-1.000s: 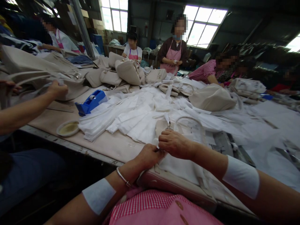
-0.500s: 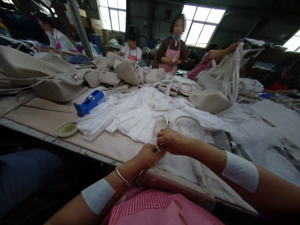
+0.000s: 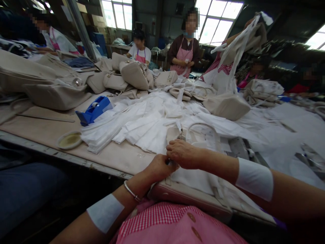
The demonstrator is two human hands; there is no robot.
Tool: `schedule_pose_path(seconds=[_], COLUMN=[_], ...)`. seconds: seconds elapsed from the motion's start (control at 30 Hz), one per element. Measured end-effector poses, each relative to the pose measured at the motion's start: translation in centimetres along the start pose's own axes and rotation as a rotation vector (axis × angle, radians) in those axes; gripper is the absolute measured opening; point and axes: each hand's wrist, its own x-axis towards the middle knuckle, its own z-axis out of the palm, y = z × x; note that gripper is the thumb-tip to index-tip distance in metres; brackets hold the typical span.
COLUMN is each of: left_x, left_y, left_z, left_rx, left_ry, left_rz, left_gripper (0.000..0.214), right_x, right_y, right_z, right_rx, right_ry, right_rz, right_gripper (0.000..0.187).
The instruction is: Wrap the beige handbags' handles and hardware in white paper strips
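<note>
My left hand (image 3: pixel 160 167) and my right hand (image 3: pixel 183 154) meet above a beige handbag (image 3: pixel 188 198) lying at the table edge against my apron. The fingers of both are closed together in a pinch. What sits between them is small and mostly hidden; only a pale bit shows. Just beyond my right fingers, a metal clasp (image 3: pixel 181 135) with a white wrapping stands up from the bag. A curved beige handle (image 3: pixel 203 126) arches behind my right wrist. White sheeting (image 3: pixel 189 178) covers part of the bag below my hands.
Piled white paper strips (image 3: pixel 142 125) spread across the table, with a blue tape dispenser (image 3: pixel 93 110) and a shallow round dish (image 3: pixel 69 140) at left. Beige handbags (image 3: pixel 134 73) are heaped behind. Several co-workers stand or sit beyond; one at right lifts a bag by its wrapped straps (image 3: pixel 235 64).
My hands stay together over the bag, the right one shifting slightly over the left. White material between them shows less now. The co-worker at right has raised the straps higher and leftward.
</note>
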Motion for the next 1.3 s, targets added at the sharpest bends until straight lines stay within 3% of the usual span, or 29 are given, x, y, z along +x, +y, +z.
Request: schedule_pose_path(seconds=[0.3, 0.53, 0.73, 0.83, 0.93, 1.03, 1.13, 1.23, 1.3], left_x=[0.5, 0.3, 0.1, -0.1, -0.2, -0.3, -0.3, -0.2, -0.3], left_y=[-0.1, -0.3, -0.3, -0.2, -0.2, -0.1, 0.2, 0.4, 0.7], left_z=[-0.4, -0.6, -1.0, -1.0, -0.7, -0.3, 0.0, 0.1, 0.1], left_rx=[-0.012, -0.129, -0.517, -0.74, -0.818, -0.765, -0.639, -0.56, -0.518], left_ry=[-0.044, -0.13, -0.336, -0.347, -0.303, -0.256, -0.205, -0.184, -0.179], left_rz=[0.063, -0.045, -0.09, -0.152, -0.182, -0.201, -0.188, -0.155, -0.114], left_gripper=[0.024, 0.029, 0.036, 0.038, 0.038, 0.041, 0.043, 0.043, 0.042], right_x=[-2.0, -4.5, -5.4, -5.3, -5.5, -6.1, -6.5, -6.1, -5.5], right_y=[-0.9, 0.2, 0.5, 0.6, 0.1, -1.4, -3.2, -4.1, -4.2], right_z=[3.3, 5.2, 6.3, 6.8, 7.0, 7.0, 7.0, 6.8, 6.5], right_rx=[-0.141, -0.019, -0.034, -0.027, -0.013, 0.101, 0.454, 1.024, 1.39], right_ry=[0.332, 0.376, 0.481, 0.561, 0.621, 0.699, 0.752, 0.485, 0.334], right_rz=[-0.061, -0.132, -0.099, -0.075, -0.044, 0.113, 0.505, 0.859, 0.959], right_gripper=[0.014, 0.019, 0.025, 0.024, 0.024, 0.025, 0.023, 0.033, 0.037])
